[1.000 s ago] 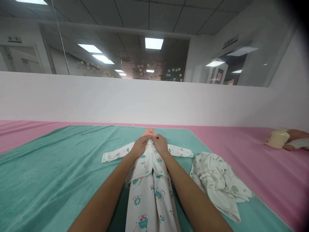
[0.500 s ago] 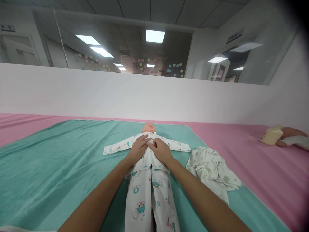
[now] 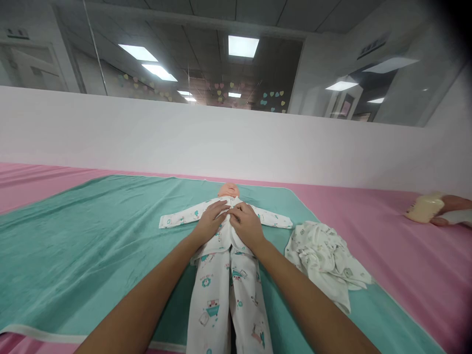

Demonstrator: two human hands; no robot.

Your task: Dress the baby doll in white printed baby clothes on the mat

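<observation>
A baby doll (image 3: 229,190) lies on its back, head away from me, in a white printed shirt (image 3: 220,241) and matching trousers (image 3: 211,300). Its sleeves stretch out to both sides. My left hand (image 3: 212,220) rests on the chest, its fingertips closed on the shirt's front edge. Right beside it my right hand (image 3: 246,223) has curled fingers, with thumb and forefinger pinching the same front opening. The fingertips of both hands nearly meet. Whatever small fastening lies between them is hidden.
Under the doll spreads a green cloth (image 3: 121,246) on a pink sheet (image 3: 354,211). Crumpled white printed fabric (image 3: 324,260) lies to the right. Farther right, a pale yellow bottle (image 3: 424,208) lies by a partly visible skin-coloured object. A white wall (image 3: 184,137) with glass above stands behind.
The view has tilted slightly downward. Both hands stay at the shirt's front; the right fingers have shifted a little, and the left fingers have drawn slightly toward the right hand.
</observation>
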